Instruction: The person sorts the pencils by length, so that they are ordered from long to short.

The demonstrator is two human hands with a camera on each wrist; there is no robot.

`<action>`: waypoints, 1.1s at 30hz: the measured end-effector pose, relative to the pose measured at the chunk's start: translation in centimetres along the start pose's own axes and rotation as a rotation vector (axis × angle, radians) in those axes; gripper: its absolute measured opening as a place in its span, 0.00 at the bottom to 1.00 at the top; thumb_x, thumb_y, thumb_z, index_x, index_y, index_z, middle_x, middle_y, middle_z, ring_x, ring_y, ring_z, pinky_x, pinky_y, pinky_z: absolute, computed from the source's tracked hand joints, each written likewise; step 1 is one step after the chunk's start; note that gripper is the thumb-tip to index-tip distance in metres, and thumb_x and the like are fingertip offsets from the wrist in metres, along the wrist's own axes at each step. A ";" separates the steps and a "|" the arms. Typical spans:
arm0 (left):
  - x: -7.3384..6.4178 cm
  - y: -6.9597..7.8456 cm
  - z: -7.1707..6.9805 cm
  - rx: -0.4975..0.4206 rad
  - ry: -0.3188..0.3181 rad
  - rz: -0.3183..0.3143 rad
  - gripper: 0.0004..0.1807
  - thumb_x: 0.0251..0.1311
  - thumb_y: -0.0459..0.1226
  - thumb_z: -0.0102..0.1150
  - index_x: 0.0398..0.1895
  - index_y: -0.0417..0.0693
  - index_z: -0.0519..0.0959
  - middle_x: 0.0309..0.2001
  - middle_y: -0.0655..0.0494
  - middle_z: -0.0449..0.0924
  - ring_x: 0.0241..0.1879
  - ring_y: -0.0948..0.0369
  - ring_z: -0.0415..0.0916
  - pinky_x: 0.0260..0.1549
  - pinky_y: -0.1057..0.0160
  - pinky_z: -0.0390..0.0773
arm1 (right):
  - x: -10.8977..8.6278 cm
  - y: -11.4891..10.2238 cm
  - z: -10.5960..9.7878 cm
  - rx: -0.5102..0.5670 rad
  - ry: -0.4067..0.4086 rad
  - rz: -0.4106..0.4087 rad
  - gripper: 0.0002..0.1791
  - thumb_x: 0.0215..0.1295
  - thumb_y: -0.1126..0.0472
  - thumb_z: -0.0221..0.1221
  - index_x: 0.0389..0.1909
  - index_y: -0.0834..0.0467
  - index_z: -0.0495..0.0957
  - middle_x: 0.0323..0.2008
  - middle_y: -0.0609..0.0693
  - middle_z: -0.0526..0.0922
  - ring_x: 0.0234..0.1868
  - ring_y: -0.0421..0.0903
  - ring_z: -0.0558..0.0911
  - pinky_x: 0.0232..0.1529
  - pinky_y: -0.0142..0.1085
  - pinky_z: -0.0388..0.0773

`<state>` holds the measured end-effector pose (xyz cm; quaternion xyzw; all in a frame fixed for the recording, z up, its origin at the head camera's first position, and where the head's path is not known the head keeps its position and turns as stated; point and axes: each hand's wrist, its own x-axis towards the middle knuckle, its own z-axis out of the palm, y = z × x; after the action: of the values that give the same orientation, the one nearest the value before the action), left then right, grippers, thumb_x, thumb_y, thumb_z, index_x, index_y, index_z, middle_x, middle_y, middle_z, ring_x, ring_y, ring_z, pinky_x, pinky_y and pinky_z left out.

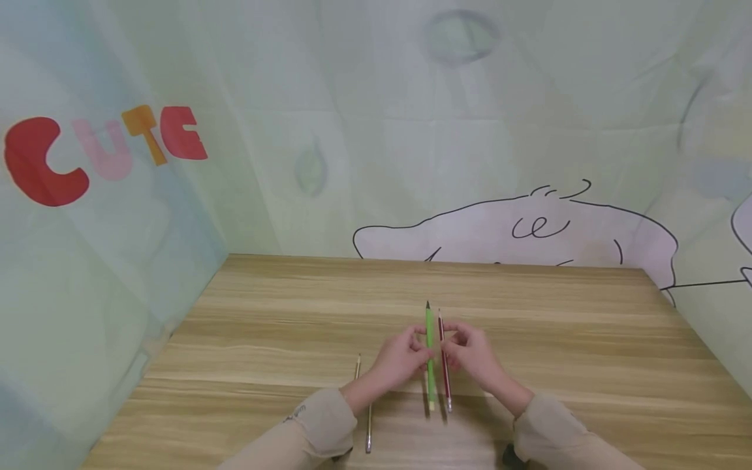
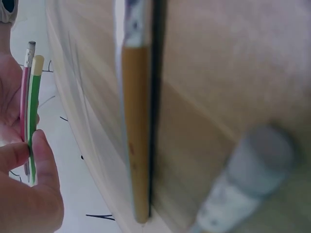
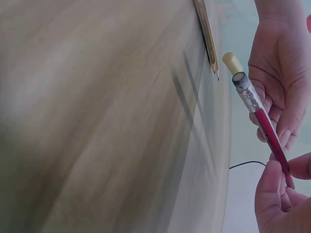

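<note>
My left hand (image 1: 402, 358) pinches a green pencil (image 1: 430, 382) between thumb and fingers, with its dark point away from me and its pale yellow end towards me. Close beside it, my right hand (image 1: 472, 356) pinches a dark red pencil (image 1: 447, 382) that has a silver ferrule. Both pencils are held above the table, nearly parallel, with a narrow gap between them in the head view. In the right wrist view, the red pencil (image 3: 268, 128) partly hides the green one, leaving its yellow end (image 3: 232, 63) visible.
On the wooden table (image 1: 282, 307), a pencil (image 1: 369, 431) and another pencil tip (image 1: 358, 367) show around my left forearm, which covers part of them. The left wrist view has a brown shaft (image 2: 136, 121) and a blurred grey end (image 2: 265, 153). Printed cloth (image 1: 282, 130) hangs behind.
</note>
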<state>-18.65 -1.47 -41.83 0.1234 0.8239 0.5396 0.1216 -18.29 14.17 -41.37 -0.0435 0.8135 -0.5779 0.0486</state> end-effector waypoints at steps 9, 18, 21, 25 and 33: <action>2.0 -0.1 -0.5 0.038 0.021 -0.045 0.23 0.52 0.32 0.56 0.53 0.40 0.66 0.27 0.52 0.78 0.26 0.56 0.76 0.24 0.65 0.77 | 1.6 0.1 -0.6 -0.031 0.019 0.017 0.20 0.55 0.72 0.52 0.50 0.70 0.68 0.21 0.54 0.75 0.16 0.42 0.73 0.21 0.39 0.77; 4.5 0.2 -1.0 0.069 0.047 -0.055 0.22 0.52 0.31 0.55 0.52 0.39 0.66 0.26 0.51 0.78 0.27 0.52 0.78 0.25 0.64 0.78 | 3.6 -0.6 -1.9 -0.045 0.071 0.030 0.20 0.55 0.71 0.51 0.51 0.71 0.67 0.21 0.53 0.74 0.16 0.43 0.73 0.21 0.41 0.77; 5.1 0.3 -1.1 0.107 0.049 -0.054 0.21 0.52 0.32 0.56 0.51 0.39 0.67 0.23 0.52 0.77 0.24 0.55 0.77 0.20 0.67 0.75 | 4.3 -0.8 -2.2 -0.066 0.084 0.062 0.21 0.55 0.71 0.51 0.52 0.70 0.67 0.22 0.53 0.74 0.17 0.43 0.73 0.23 0.40 0.77; 5.9 0.6 -1.1 0.143 0.036 -0.081 0.20 0.53 0.34 0.56 0.51 0.41 0.68 0.21 0.54 0.76 0.20 0.60 0.73 0.17 0.70 0.70 | 5.2 -0.8 -2.6 -0.089 0.084 0.081 0.22 0.56 0.70 0.51 0.53 0.69 0.66 0.22 0.53 0.74 0.18 0.43 0.73 0.24 0.39 0.77; 7.4 1.0 -1.0 0.151 0.043 -0.118 0.21 0.52 0.33 0.57 0.51 0.40 0.68 0.24 0.53 0.77 0.21 0.61 0.74 0.20 0.70 0.73 | 6.7 -0.9 -3.1 -0.120 0.090 0.100 0.22 0.56 0.68 0.51 0.54 0.66 0.66 0.25 0.55 0.74 0.20 0.43 0.73 0.27 0.40 0.78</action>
<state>-25.92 0.52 -41.02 0.0720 0.8704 0.4705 0.1259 -25.36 15.96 -39.71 0.0201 0.8491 -0.5265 0.0381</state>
